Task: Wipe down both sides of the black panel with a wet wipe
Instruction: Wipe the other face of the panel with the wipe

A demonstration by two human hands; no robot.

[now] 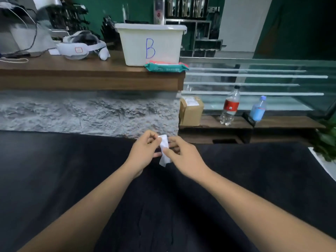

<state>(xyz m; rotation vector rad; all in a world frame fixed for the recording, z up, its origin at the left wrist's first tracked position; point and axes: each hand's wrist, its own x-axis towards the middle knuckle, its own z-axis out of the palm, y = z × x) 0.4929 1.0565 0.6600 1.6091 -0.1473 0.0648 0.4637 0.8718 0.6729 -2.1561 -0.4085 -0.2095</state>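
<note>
Folded white wet wipe (164,151) held over far part of black panel (63,160). Left hand (143,151) pinches its upper part, right hand (183,155) pinches its lower part. Panel spreads wide and bare either side of forearms. Far edge meets grey stone-textured wall (81,111); right edge near plant (327,142). Wooden counter (91,77) above wall carries white bin marked B (151,44), wipes pack (166,67) against its front. Low shelf at right: cardboard box (190,110), two bottles (230,106).
</note>
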